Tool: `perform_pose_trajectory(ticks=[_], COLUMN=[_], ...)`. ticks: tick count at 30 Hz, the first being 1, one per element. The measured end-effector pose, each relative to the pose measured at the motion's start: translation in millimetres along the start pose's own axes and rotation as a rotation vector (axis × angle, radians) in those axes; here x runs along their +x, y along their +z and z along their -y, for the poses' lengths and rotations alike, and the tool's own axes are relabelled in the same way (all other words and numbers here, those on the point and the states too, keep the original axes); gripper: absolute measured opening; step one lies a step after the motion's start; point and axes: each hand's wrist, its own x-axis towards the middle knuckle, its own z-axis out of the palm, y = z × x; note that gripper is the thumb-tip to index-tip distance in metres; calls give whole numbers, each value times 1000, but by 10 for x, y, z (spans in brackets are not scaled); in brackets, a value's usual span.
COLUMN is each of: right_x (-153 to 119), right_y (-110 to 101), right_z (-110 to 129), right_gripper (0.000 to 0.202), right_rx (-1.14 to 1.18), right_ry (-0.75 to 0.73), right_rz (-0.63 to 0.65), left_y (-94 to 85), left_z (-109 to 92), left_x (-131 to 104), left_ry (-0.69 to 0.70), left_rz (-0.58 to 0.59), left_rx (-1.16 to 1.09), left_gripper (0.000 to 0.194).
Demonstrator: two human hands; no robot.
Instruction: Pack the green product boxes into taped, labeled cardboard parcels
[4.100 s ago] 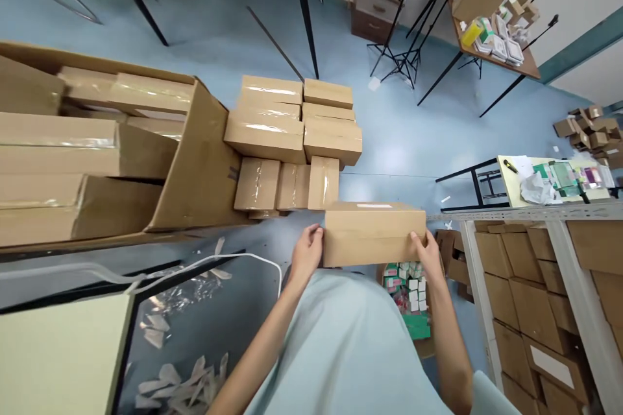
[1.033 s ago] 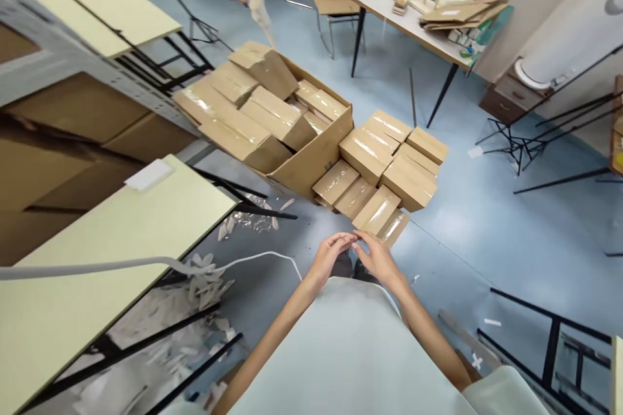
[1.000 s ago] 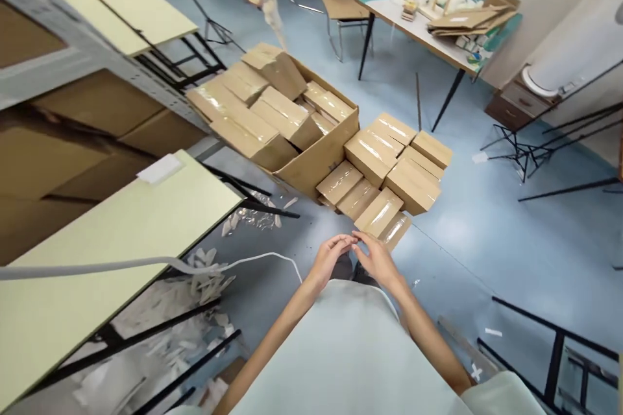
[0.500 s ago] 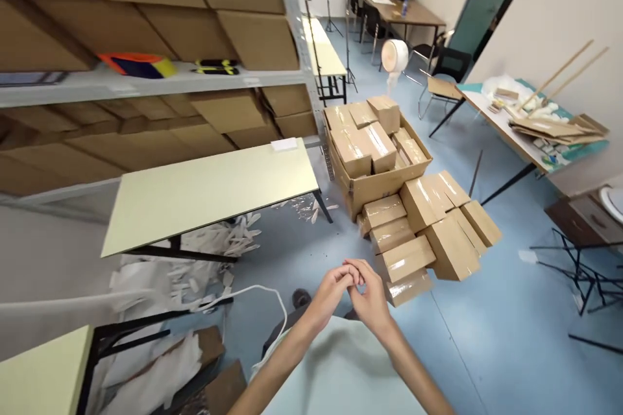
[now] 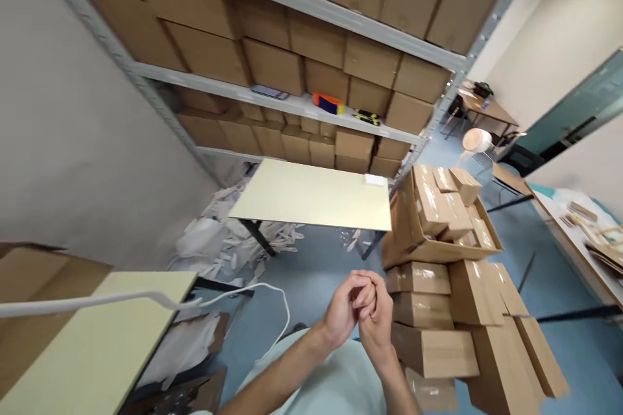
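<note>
In front of my body, my left hand (image 5: pixel 341 316) and my right hand (image 5: pixel 378 321) are clasped together, fingers curled and pressed against each other. No object shows between them. Beyond them stands a pale yellow table (image 5: pixel 311 198) with a small white block (image 5: pixel 374 179) on its far right corner. Close by on the right, taped cardboard boxes (image 5: pixel 448 353) are stacked on the floor. Behind these, a large open carton (image 5: pixel 448 250) is filled with smaller taped boxes (image 5: pixel 456 215). Neither hand touches the table or the boxes.
A metal shelf rack (image 5: pixel 302 105) full of cartons spans the back, holding an orange and blue item (image 5: pixel 328 102). White scraps (image 5: pixel 214 233) litter the floor. A white cable (image 5: pixel 233 288) crosses at left above another yellow table (image 5: pixel 150 292). A cluttered table (image 5: pixel 559 217) stands at right.
My view has swung left and up, so more of the shelf rack and the near-left table show. My hands remain together, now folded more tightly.
</note>
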Motion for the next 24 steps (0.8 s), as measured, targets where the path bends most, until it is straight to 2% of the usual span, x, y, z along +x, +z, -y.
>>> perform_pose_trajectory(ticks=[3,6,13,15,19,22,24], right_x=[92,219,663,816,1103,1239,1289], right_y=[592,1128,2119,2430,3155,3676,3940], right_z=[-60,-96,-197,-191,-112,-64,-87], right_gripper=[48,48,39,38,33,31,29], right_rx=[-12,83,222,270,358,403,420], right_ry=[-40,-35,90,168,345,360,354], right_rz=[31,113,391,544,953,1188,1320], left_y=[-350,-671,-1295,-1462,-1776,-1968,-2073], left_z=[-377,-708,-1348,-1570,-2057,-2348,-2454], left_x=[-78,-165,-266,-311,-478,-610,-657], left_ry=[72,196,561,660,829,965,1055], left_rz=[-80,-177,-335,-370,-447,-559,-640], left_rx=[-19,-60,-180,-253,-422,-493,-536], left_gripper=[57,58,59,60,66,71,73])
